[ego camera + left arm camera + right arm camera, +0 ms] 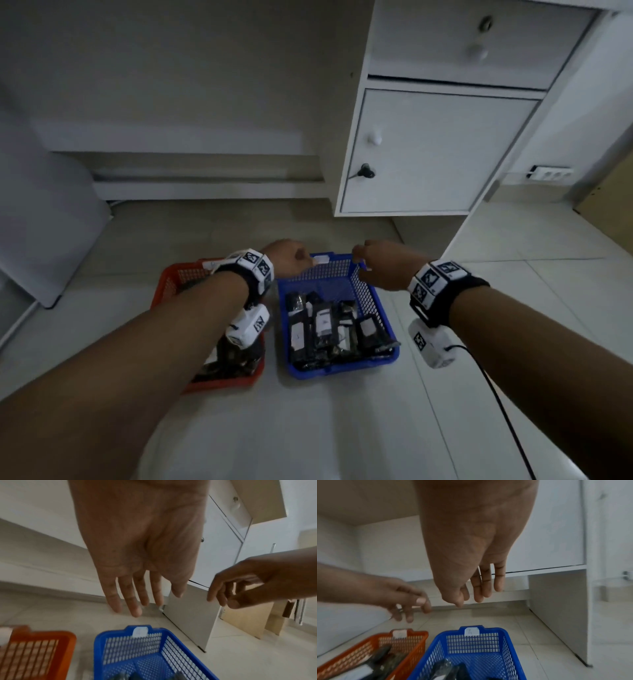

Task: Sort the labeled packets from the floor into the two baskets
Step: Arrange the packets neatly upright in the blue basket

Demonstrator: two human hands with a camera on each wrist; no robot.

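A blue basket point(371, 305) with a white label on its far rim stands on the floor, holding several black packets point(325, 325) with white labels. To its left is a red basket point(164, 291), half hidden by my left arm, also with dark packets. Both hands hover above the blue basket's far end. My left hand point(137, 601) is empty, its fingers straight and hanging down. My right hand point(476, 595) is empty too, with fingers relaxed. The blue basket point(471, 654) reads "A" on its tag.
A white cabinet point(438, 150) with a drawer and door stands behind the baskets at right. A low white ledge point(205, 188) runs along the wall. A black cable point(500, 404) trails from my right wrist. Pale floor tiles point(325, 428) lie in front.
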